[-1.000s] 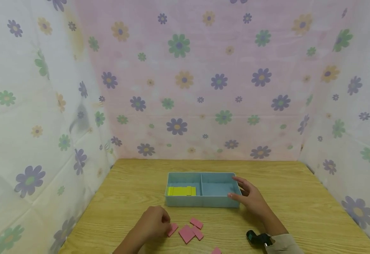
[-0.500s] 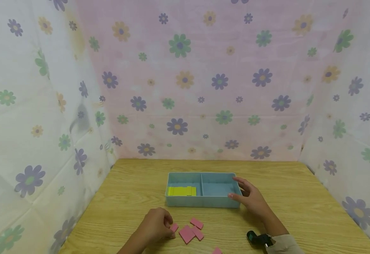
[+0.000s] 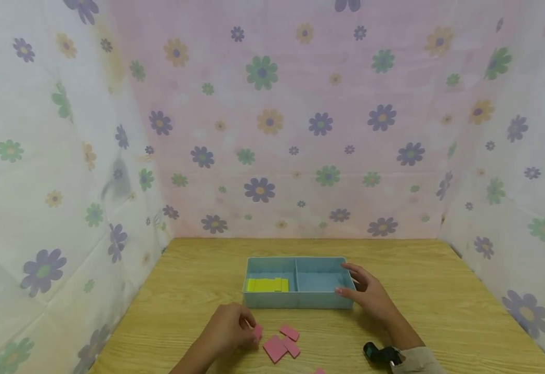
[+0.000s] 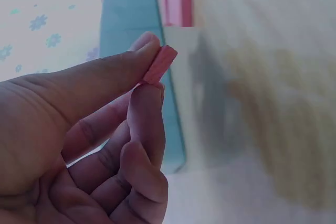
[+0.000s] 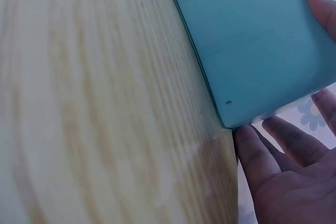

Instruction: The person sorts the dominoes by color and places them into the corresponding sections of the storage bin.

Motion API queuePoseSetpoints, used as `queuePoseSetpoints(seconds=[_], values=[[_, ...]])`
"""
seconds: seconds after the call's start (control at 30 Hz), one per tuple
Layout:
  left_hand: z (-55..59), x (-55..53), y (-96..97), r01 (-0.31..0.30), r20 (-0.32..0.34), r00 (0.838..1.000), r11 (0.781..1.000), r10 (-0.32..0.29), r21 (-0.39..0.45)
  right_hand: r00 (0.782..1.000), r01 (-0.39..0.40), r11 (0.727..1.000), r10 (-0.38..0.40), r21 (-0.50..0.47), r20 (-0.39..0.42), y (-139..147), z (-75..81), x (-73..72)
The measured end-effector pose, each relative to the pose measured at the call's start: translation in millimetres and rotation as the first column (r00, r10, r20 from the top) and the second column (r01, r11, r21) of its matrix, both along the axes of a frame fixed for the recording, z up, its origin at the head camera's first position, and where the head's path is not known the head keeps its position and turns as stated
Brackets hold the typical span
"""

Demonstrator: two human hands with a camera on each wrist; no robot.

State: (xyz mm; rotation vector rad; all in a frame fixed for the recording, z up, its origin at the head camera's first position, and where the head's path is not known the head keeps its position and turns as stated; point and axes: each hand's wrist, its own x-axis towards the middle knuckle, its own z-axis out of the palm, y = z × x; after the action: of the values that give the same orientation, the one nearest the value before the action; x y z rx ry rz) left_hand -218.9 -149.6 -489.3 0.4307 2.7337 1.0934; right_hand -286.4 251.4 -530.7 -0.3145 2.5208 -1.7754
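Observation:
My left hand pinches a small pink tile between thumb and index finger, just left of the other tiles; in the left wrist view its edge shows. A pale blue two-compartment box stands behind them on the table. Around its right end my right hand grips, the thumb over the front rim and the fingers at the end wall, as the right wrist view also shows on the box. Several yellow pieces lie in the left compartment. The right compartment holds nothing visible.
A square pink tile lies in front of the box, with narrow pink tiles beside it. Another pink tile is cut off at the bottom edge. Flowered cloth walls surround the wooden table.
My left hand has picked at the leftmost pink tile on the table and now pinches it, lifted. The right hand stays on the box; the head view has shifted slightly.

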Motion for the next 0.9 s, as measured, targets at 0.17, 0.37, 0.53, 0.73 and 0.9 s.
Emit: queuePoseSetpoints(seconds=[0.17,0.37,0.53,0.73,0.9], values=[[10.8,-4.0,4.2,0.033,-0.05,0.998,0.999,-0.033,0.011,1.0,0.009,1.0,-0.009,-0.001,0.008,1,-2.4,0.5],[21.5,-6.0,8.3,0.079,-0.03,0.997,0.994,-0.077,0.078,1.0,0.008,1.0,-0.008,-0.009,0.014,0,-1.6,1.9],[27.7,-9.2,12.1,0.094,-0.009,0.996,0.99,-0.094,0.103,1.0,0.003,1.0,-0.003,-0.001,0.008,-2,1.6,3.7],[34.5,-17.2,19.1,0.093,0.018,0.995,0.988,-0.096,0.121,1.0,0.0,1.0,0.0,0.002,0.005,-3,4.4,4.0],[39.5,-25.5,24.8,0.092,0.035,0.995,0.988,-0.097,0.125,1.0,0.001,1.0,-0.001,0.025,-0.002,-3,8.1,4.4]])
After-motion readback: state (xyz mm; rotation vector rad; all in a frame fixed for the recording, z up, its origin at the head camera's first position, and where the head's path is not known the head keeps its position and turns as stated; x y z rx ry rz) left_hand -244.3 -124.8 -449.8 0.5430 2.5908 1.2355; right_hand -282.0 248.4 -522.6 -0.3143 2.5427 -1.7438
